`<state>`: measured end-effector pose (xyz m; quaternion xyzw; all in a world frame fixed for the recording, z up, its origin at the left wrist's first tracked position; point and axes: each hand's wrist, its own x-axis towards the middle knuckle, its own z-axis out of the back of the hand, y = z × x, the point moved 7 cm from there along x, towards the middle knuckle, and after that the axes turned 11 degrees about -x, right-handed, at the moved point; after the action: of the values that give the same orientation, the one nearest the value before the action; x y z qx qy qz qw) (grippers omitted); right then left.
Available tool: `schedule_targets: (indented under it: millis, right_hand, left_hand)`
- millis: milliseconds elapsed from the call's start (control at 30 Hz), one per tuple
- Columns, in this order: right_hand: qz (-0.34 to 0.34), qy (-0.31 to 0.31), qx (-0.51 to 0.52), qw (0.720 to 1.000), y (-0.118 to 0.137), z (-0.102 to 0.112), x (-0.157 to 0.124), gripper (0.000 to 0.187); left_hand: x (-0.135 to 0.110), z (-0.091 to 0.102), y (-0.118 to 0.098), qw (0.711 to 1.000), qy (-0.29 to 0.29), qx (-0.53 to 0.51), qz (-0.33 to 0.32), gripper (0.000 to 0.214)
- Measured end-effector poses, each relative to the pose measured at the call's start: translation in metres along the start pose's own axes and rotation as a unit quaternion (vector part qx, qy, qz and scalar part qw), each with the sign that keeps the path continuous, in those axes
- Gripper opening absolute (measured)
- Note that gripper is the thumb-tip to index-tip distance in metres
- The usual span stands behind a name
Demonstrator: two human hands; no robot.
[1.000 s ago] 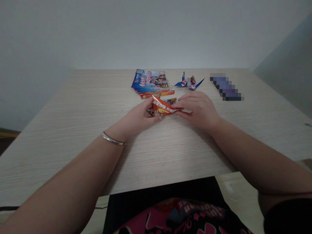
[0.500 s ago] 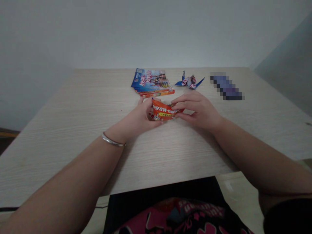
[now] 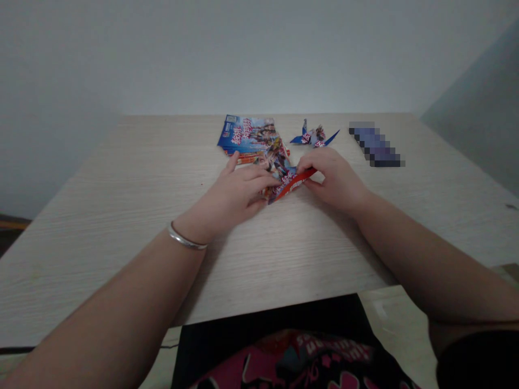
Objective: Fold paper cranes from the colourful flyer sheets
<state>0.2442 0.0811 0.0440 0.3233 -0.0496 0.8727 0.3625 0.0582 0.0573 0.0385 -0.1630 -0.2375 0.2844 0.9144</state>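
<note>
A colourful printed paper flyer point(image 3: 283, 174), partly folded, is between my hands over the middle of the table. Its orange-red underside shows as a narrow strip along the right edge. My left hand point(image 3: 239, 194), with a silver bangle at the wrist, holds the flyer's left side, fingers over its printed face and thumb at the near edge. At the right end of the red strip, my right hand point(image 3: 334, 178) pinches the paper between thumb and fingers. Fingers cover part of the folds.
Behind my left hand lies a stack of blue printed flyers point(image 3: 247, 132). A folded paper crane point(image 3: 314, 136) stands to its right. Farther right is a pixelated dark, phone-like object point(image 3: 375, 145). The pale wooden table point(image 3: 141, 178) meets a wall at the back.
The flyer has turned from showing its orange-red side to showing its colourful printed face. My left fingers have come over the top of it; my right hand now pinches its right edge.
</note>
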Motion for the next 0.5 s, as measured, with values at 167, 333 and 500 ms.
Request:
schedule_targets:
  millis: [167,333,500]
  right_hand:
    - [0.011,-0.013,-0.005,1.000,-0.004,-0.004,-0.002,0.016]
    - [0.043,0.034,-0.040,0.998,-0.002,-0.016,-0.006,0.016]
    - [0.088,0.056,-0.117,0.988,0.010,-0.018,-0.004,0.025]
  left_hand:
    - [0.000,-0.002,-0.007,0.997,-0.003,0.082,-0.008,0.037]
    - [0.000,-0.004,-0.015,0.983,0.012,0.181,-0.027,0.028]
    - [0.001,-0.003,-0.021,0.977,0.013,0.208,-0.037,0.024]
